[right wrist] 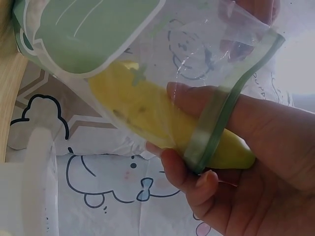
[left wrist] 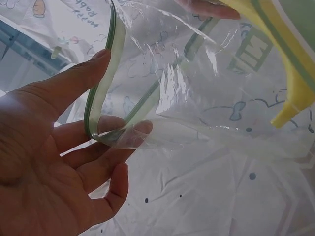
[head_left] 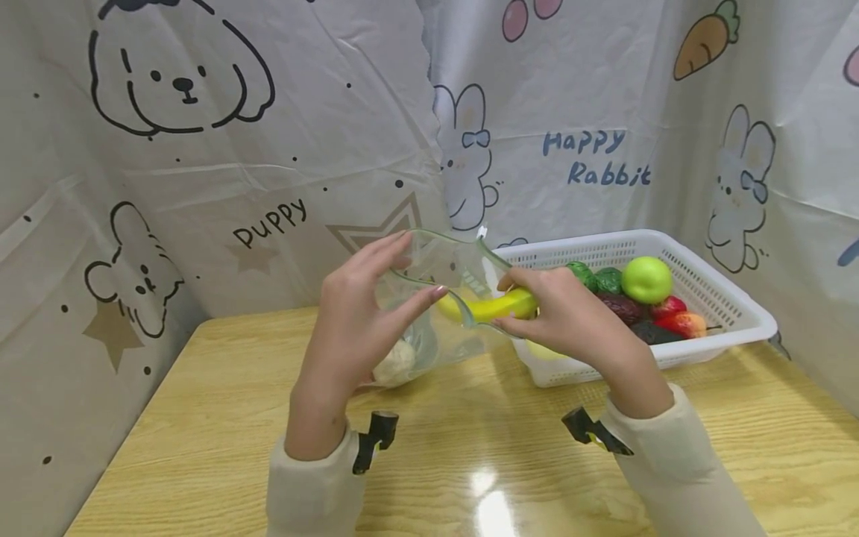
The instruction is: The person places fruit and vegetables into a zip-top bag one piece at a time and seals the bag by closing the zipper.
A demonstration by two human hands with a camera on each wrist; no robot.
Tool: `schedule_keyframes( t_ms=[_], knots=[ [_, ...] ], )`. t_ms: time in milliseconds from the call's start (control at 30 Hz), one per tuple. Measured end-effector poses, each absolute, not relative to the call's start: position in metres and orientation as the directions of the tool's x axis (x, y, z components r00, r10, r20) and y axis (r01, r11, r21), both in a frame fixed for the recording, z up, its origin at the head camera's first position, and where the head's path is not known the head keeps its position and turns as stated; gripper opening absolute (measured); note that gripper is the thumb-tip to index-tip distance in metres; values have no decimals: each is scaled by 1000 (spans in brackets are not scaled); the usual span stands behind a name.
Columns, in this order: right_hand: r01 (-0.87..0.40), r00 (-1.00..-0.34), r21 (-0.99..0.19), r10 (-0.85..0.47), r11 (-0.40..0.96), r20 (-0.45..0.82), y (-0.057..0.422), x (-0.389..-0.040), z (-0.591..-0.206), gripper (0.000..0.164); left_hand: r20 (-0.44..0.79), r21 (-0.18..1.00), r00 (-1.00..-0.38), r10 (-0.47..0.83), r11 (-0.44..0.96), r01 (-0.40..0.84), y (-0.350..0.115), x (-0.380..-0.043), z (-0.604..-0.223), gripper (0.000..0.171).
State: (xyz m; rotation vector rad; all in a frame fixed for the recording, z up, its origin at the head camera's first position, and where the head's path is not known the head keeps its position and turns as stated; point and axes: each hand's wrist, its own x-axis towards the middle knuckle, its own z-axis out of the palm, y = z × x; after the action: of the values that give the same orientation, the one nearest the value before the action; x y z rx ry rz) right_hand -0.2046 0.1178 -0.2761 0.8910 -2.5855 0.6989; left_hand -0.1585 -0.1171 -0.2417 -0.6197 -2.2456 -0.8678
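Note:
In the head view, a clear zip bag (head_left: 459, 347) with a green-edged mouth is held up between both hands. My left hand (head_left: 359, 306) holds the bag's mouth on the left; in the left wrist view its thumb lies along the green zip strip (left wrist: 100, 93), other fingers at the corner. My right hand (head_left: 564, 309) grips a yellow banana (right wrist: 142, 108) by its greenish end. Most of the banana lies inside the bag, its gripped end at the zip edge. A round whitish thing (head_left: 394, 364) shows low at the left, partly hidden by the left hand.
A white plastic basket (head_left: 734, 347) stands at the right on the wooden table (head_left: 221, 418). In it lie a green apple (head_left: 646, 280), reddish fruit (head_left: 681, 324) and several dark green and purplish pieces. A printed cloth (head_left: 322, 149) hangs behind.

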Motion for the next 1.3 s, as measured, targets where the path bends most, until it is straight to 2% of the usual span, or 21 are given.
schedule_keyframes(
  t_ms=[233, 500, 767, 1133, 1300],
  knots=[
    [-626, -770, -357, -480, 693, 419, 116, -203, -276, 40, 716, 405, -672, 190, 671, 621, -118, -158, -241, 63],
    [-639, -756, -350, -476, 685, 448, 114, -202, -275, 45, 722, 409, -666, 186, 662, 628, -119, -158, -241, 63],
    [-624, -762, -324, -464, 711, 451, 111, -201, -274, 43, 715, 415, -675, 183, 665, 620, -120, -158, -240, 63],
    [-672, -708, -297, -470, 678, 527, 110, -200, -273, 36, 712, 414, -678, 182, 671, 615, -121, -158, -239, 64],
    [-723, -661, -356, -442, 592, 607, 108, -197, -271, 28, 697, 425, -693, 184, 672, 607, -121, -157, -239, 66]
  ],
)
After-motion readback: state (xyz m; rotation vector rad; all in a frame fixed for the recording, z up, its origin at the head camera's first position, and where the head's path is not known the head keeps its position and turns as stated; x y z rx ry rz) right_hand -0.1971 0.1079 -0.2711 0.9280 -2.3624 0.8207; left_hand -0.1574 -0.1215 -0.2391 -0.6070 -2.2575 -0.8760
